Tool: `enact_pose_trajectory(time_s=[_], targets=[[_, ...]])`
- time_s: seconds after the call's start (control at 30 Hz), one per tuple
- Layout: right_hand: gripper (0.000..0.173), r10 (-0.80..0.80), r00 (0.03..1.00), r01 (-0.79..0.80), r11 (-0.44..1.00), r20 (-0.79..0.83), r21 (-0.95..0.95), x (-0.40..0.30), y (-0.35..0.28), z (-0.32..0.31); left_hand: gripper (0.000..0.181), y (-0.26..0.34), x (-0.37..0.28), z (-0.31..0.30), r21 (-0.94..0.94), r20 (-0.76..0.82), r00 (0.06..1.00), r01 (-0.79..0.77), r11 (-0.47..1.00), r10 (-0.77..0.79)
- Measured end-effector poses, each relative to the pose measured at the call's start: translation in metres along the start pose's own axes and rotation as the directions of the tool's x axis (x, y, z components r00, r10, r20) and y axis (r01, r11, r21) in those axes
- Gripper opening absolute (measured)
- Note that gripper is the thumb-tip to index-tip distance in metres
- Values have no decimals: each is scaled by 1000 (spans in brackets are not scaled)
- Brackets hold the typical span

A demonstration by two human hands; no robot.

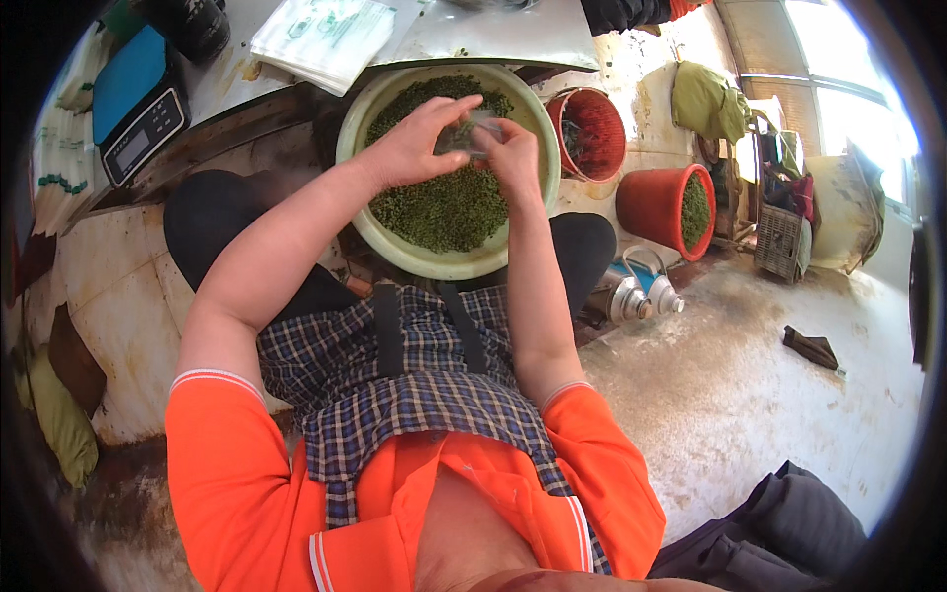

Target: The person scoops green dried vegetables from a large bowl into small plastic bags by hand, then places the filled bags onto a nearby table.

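A wide, pale green plastic basin (414,264) sits in front of me between my knees. Loose small green grains or buds (444,214), too small to name surely, are heaped inside it. Over the heap, my left hand (422,137) and my right hand (510,148) meet at a small clear plastic bag (481,122). The right fingers pinch the bag's edge. The left hand is at its other side, thumb and fingers spread, and whether it grips the bag is hard to tell. Something green shows through the plastic.
On the metal table (496,37) lie a stack of printed plastic bags (318,37) and a digital scale (144,133), with a black container (185,26) behind. Right of the basin stand a red basket (592,133), a tilted red bucket (651,211) of green material and vacuum flasks (629,292).
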State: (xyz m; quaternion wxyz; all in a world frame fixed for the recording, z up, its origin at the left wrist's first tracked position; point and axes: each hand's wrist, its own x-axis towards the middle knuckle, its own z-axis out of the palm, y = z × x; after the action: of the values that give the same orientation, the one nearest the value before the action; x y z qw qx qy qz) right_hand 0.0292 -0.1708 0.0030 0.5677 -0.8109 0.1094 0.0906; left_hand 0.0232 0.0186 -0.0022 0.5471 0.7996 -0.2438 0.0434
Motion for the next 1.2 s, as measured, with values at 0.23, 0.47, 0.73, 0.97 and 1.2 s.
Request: enact_pose_trajectory(time_s=[0.23, 0.47, 0.73, 0.97, 1.2], targets=[[36, 70, 968, -153, 926, 241, 345, -22, 30, 7, 67, -51, -11, 5, -171, 23, 967, 255, 952, -255], [38, -126, 941, 332, 525, 315, -783, -74, 108, 38, 63, -26, -4, -9, -408, 224, 904, 427, 807, -365], [26, -90, 978, 171, 865, 189, -472, -51, 59, -15, 55, -55, -13, 3, -342, 119, 952, 305, 889, -280], [22, -90, 984, 124, 963, 152, -239, -54, -46, -34, 50, -51, -14, 1, -172, 132, 939, 336, 926, -317], [31, -222, 947, 287, 908, 232, -306, -50, -91, -14, 51, -46, -19, 3, -131, 145, 949, 298, 945, -279]])
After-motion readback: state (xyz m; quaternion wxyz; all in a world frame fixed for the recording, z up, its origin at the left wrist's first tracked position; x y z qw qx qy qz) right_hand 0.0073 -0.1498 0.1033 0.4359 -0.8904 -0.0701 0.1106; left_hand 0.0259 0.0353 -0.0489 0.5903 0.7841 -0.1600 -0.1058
